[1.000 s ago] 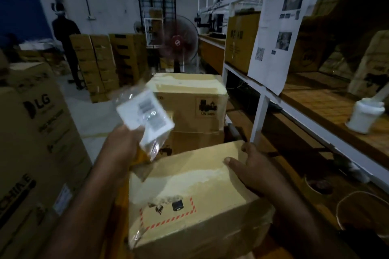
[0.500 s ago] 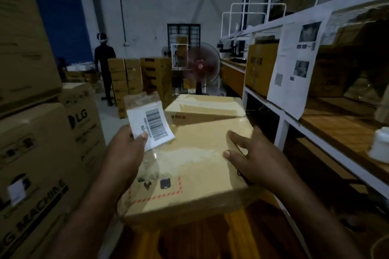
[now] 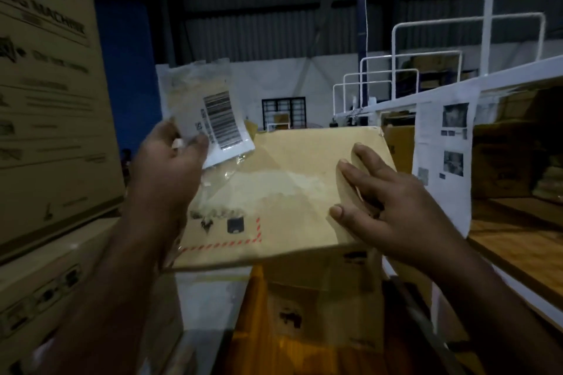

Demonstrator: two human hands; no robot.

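A brown cardboard box (image 3: 283, 192) with a red dashed label outline is raised in front of me, its top facing the camera. My right hand (image 3: 387, 207) grips its right edge, thumb and fingers spread over the top face. My left hand (image 3: 170, 167) pinches a clear plastic pouch (image 3: 210, 119) with a white barcode slip inside, held up at the box's upper left corner. Whether the pouch still sticks to the box I cannot tell.
Tall stacked LG cartons (image 3: 45, 100) stand close on the left. Another cardboard box (image 3: 323, 307) sits below the raised one. A white metal rack (image 3: 518, 268) with wooden shelves and a taped paper sheet (image 3: 444, 155) runs along the right.
The box has risen with my right hand from low in front of me to chest height. The pouch went up with my left hand, and my view tilted upward.
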